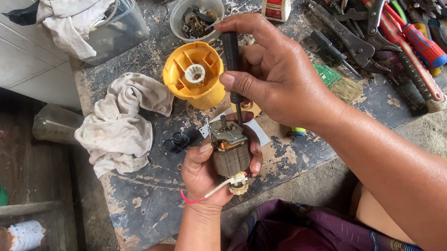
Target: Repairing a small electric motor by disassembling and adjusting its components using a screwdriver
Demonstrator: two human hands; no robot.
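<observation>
Scarred, paint-flaked workbench (146, 205) fills the middle of the frame. Just below centre, my left hand (204, 174) has its fingers wrapped around a small electric motor (230, 153), with red and white wires trailing from its lower end. My right hand (276, 77) pinches a black-handled screwdriver (232, 63) upright, its tip down on the motor's top. Above the motor sits a yellow plastic housing (193, 75), a crumpled rag (117, 125) to its left, and pliers and screwdrivers (400, 23) piled at upper right.
</observation>
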